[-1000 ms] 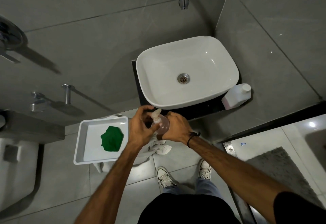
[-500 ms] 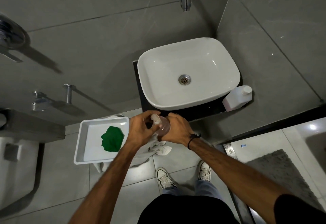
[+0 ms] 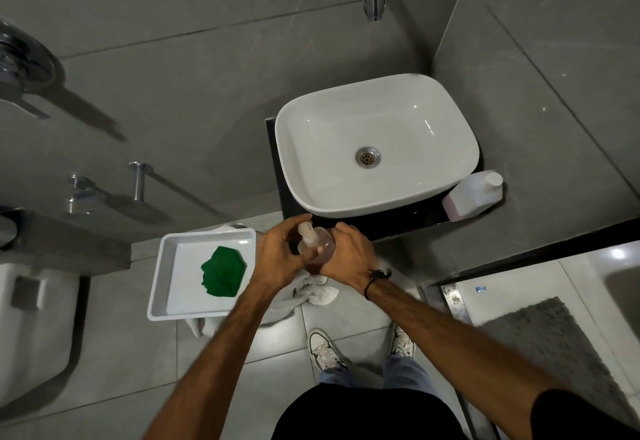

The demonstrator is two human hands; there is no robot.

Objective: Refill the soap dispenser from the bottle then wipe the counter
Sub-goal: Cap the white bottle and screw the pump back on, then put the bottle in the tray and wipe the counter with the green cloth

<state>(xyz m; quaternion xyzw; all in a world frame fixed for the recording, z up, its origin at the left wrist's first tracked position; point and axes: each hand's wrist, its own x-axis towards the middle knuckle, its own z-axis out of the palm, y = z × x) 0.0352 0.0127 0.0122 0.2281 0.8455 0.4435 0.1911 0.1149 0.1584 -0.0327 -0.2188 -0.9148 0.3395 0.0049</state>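
Grey bathroom, clear dispenser (image 3: 317,247), pale pump

Clear dispenser (image 3: 317,247) held; capped bottle (image 3: 472,196) beside basin.

One head-worn wide-angle view looks steeply down from above. The sink (image 3: 375,148) lies ahead, near; the person's shoes (image 3: 323,353) sit directly below.

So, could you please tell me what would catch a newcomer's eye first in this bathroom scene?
Probably the glossy white rectangular basin on its dark counter, up and right of centre. Just below its near rim, the left hand and right hand grip a clear plastic pump soap dispenser together. To the left, a crumpled bright green cloth lies in a white plastic tray, standing out against the grey tiles.
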